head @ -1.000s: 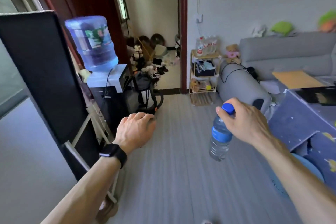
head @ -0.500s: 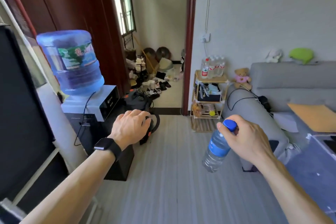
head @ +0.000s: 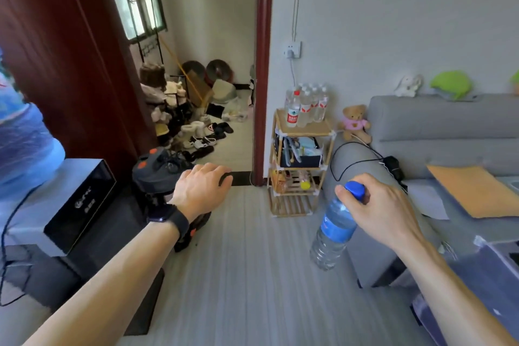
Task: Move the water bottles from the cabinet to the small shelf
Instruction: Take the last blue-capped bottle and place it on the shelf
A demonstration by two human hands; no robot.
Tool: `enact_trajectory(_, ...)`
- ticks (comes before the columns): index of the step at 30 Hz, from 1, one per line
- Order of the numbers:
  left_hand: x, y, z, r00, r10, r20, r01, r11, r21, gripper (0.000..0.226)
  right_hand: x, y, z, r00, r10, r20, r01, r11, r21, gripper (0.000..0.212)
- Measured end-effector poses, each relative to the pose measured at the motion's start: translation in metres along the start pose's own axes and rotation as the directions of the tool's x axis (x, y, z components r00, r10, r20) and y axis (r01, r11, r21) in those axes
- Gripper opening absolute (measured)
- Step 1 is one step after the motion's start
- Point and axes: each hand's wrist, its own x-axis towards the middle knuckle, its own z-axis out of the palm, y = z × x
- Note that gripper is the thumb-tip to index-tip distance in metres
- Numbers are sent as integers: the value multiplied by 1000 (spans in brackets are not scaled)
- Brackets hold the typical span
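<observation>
Small shelf point(head: 306, 128) stands against the wall, doorway point(head: 224, 64) to its left, sofa point(head: 449, 126) to its right. Cluster of bottles point(head: 306, 107) on its top tier. Teddy bear point(head: 354, 123) on the sofa arm, near the shelf top. Dispenser point(head: 70, 205) far left, jug point(head: 22, 143) on it. Shoes point(head: 202, 140) on the floor beyond the doorway. Right hand point(head: 384, 211) grips a single bottle point(head: 334, 230) by the cap, before the sofa arm; left hand point(head: 202, 188) left of the shelf.
</observation>
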Motion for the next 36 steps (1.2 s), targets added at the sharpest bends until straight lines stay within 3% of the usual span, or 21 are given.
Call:
enact_trajectory(9, 193, 6, 32, 996, 68, 62, -67, 998, -6, 46, 161, 26, 37, 995, 97, -36, -96, 995, 35, 22)
enact_trajectory(28, 535, 96, 134, 984, 56, 168, -64, 997, 42, 45, 496, 189, 133, 983, 133, 126, -138, 990, 26, 28)
enact_trajectory(36, 675, 110, 168, 994, 82, 76, -83, 996, 14, 46, 614, 240, 168, 979, 139, 152, -146, 989, 38, 28)
